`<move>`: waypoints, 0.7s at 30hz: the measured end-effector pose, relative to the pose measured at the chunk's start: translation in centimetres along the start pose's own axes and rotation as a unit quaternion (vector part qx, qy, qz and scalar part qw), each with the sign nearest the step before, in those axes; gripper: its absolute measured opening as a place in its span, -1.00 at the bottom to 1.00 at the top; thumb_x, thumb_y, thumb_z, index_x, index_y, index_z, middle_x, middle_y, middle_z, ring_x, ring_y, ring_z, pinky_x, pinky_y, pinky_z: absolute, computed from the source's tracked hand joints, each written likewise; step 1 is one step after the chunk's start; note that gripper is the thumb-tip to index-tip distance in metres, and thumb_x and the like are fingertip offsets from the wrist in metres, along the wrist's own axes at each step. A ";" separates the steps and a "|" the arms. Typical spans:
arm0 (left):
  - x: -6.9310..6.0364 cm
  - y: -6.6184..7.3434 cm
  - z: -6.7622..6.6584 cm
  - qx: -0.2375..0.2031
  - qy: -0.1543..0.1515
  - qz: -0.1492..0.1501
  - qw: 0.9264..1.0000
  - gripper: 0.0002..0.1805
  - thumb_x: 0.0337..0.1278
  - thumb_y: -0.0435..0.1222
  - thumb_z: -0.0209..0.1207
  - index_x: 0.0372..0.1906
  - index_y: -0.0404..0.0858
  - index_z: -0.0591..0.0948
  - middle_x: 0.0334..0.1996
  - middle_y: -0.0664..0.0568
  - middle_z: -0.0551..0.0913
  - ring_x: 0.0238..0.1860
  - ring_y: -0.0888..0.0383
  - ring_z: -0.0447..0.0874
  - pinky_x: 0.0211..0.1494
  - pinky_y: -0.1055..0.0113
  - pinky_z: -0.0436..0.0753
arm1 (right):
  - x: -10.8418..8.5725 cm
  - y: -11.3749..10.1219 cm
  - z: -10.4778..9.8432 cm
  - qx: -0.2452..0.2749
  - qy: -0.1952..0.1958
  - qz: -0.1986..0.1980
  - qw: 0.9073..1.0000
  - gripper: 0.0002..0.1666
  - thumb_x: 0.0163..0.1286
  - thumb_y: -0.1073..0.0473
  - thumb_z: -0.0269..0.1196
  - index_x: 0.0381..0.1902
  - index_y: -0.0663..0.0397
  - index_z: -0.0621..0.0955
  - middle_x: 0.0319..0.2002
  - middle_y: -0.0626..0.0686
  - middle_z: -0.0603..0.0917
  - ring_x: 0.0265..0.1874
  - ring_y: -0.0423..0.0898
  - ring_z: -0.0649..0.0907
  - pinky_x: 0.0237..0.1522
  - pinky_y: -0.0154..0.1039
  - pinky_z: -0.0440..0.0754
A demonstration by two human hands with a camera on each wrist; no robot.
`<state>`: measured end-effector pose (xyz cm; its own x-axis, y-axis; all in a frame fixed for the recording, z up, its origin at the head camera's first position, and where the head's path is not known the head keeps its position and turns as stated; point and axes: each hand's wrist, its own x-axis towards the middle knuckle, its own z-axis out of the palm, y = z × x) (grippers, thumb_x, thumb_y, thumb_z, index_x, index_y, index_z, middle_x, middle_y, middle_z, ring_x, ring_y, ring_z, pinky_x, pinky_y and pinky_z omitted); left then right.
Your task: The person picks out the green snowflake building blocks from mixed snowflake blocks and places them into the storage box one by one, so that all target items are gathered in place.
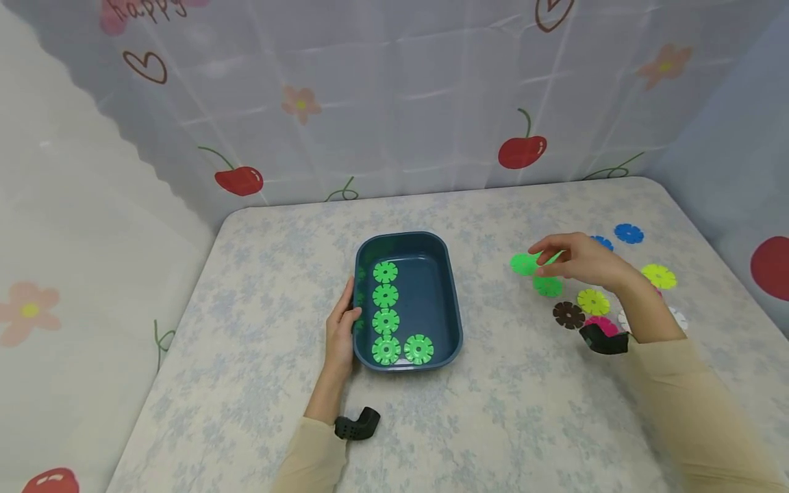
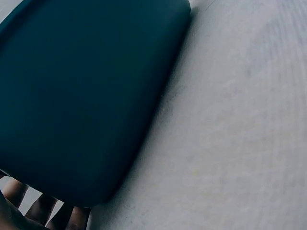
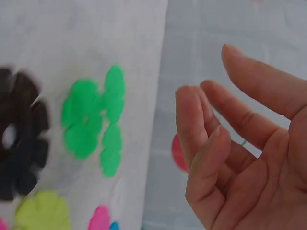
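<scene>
A dark blue rectangular tray (image 1: 440, 301) lies on the table in the head view. Inside it, several green notched plastic discs (image 1: 385, 296) form an L along the left side and near end. My left hand (image 1: 341, 335) grips the tray's left wall, thumb at the rim. In the left wrist view, fingers (image 2: 41, 208) reach against the tray's outer wall (image 2: 91, 100). Above a few loose green discs (image 1: 547, 286), my right hand (image 1: 579, 260) hovers with fingers loosely bent and nothing between them. The right wrist view shows the hand (image 3: 249, 158) apart from the green discs (image 3: 82, 120).
Loose discs surround the right forearm: a brown disc (image 1: 568, 315), a yellow disc (image 1: 594, 302), a pink disc (image 1: 600, 324) and a blue disc (image 1: 629, 233), among others. A patterned cloth covers the table (image 1: 259, 287). Printed curtains (image 1: 394, 123) hang behind it.
</scene>
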<state>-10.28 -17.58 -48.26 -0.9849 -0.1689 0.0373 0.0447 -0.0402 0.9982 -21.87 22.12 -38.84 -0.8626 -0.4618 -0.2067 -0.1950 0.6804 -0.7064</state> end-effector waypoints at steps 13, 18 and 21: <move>0.0 0.0 0.1 0.002 0.001 -0.002 1.000 -0.38 0.39 -0.37 -0.16 0.52 -0.07 0.19 0.55 0.10 0.09 0.57 0.16 -0.06 0.58 0.09 0.01 | -0.7 4.5 0.0 -0.012 0.015 0.088 0.996 -0.31 0.33 0.02 0.30 0.27 0.34 0.43 0.08 0.35 0.52 0.05 0.23 0.49 -0.17 -0.18 0.59; -0.1 0.0 0.1 0.002 0.000 -0.001 1.000 -0.38 0.39 -0.36 -0.16 0.52 -0.04 0.19 0.55 0.12 0.09 0.57 0.17 -0.06 0.58 0.11 0.01 | -0.5 5.2 0.3 0.001 0.009 0.094 0.996 -0.28 0.30 0.02 0.33 0.27 0.36 0.42 0.08 0.36 0.51 0.02 0.19 0.50 -0.20 -0.26 0.58; -0.1 0.0 0.0 0.004 -0.001 0.000 1.000 -0.37 0.39 -0.37 -0.16 0.53 -0.07 0.18 0.55 0.08 0.07 0.57 0.15 -0.07 0.58 0.09 0.00 | -0.4 5.4 0.5 0.004 0.010 0.094 0.996 -0.28 0.27 0.04 0.35 0.24 0.38 0.44 0.07 0.36 0.51 0.01 0.17 0.50 -0.21 -0.29 0.56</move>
<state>-10.22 -17.58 -48.30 -0.9853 -0.1668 0.0371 0.0429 -0.0316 0.9986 -22.35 25.67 -42.94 -0.8923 -0.3155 -0.3230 -0.0257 0.7497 -0.6612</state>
